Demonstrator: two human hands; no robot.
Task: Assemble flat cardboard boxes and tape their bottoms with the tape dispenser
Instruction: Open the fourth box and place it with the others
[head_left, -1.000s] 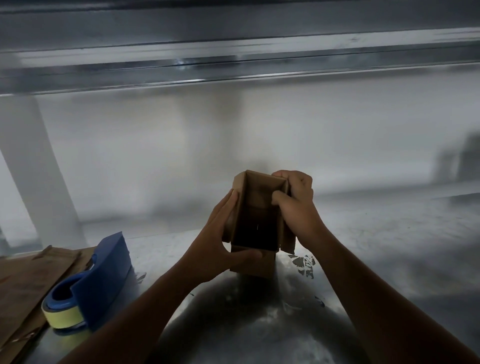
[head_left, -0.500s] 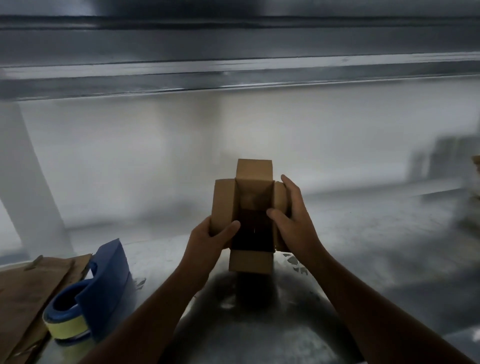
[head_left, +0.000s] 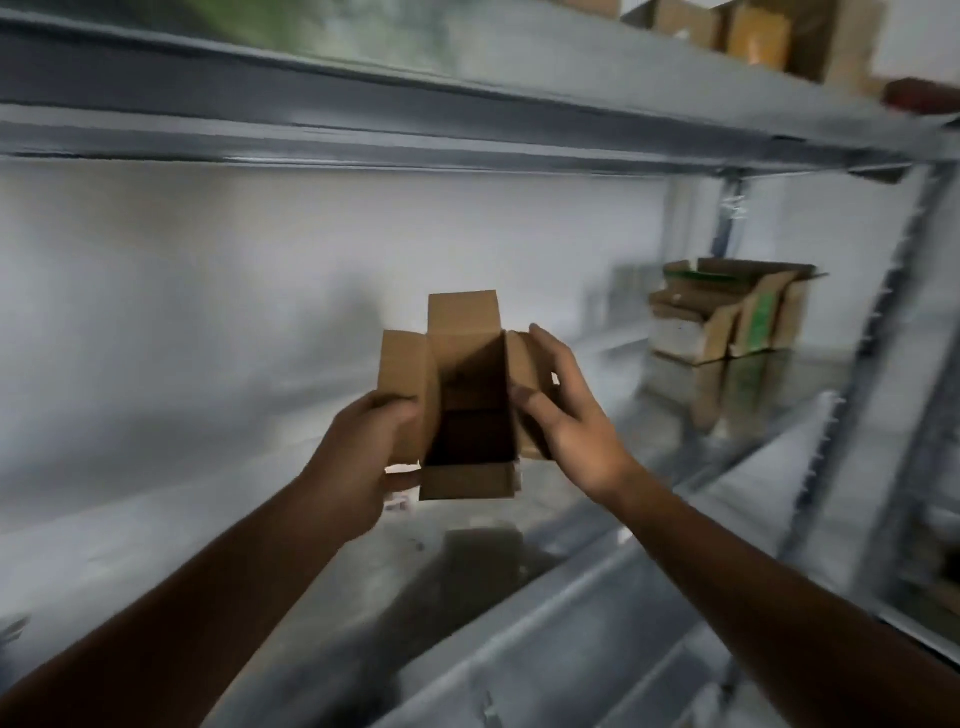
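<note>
Left hand (head_left: 363, 457) grips a rectangular matte cardboard box (head_left: 467, 480), flaps spread. Right hand (head_left: 566, 415) lays straight fingers against its right side.

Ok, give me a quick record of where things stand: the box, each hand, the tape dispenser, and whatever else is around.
box: small cardboard box, held up above the shelf, open end toward the camera, flaps spread outward
box bottom: inside too dark to tell
left hand: left hand grips the box's left side
right hand: right hand rests against the right flap, fingers straight
tape dispenser: not in view
shelf: metal shelf under the hands
background: stack of boxes far right on the shelf
</note>
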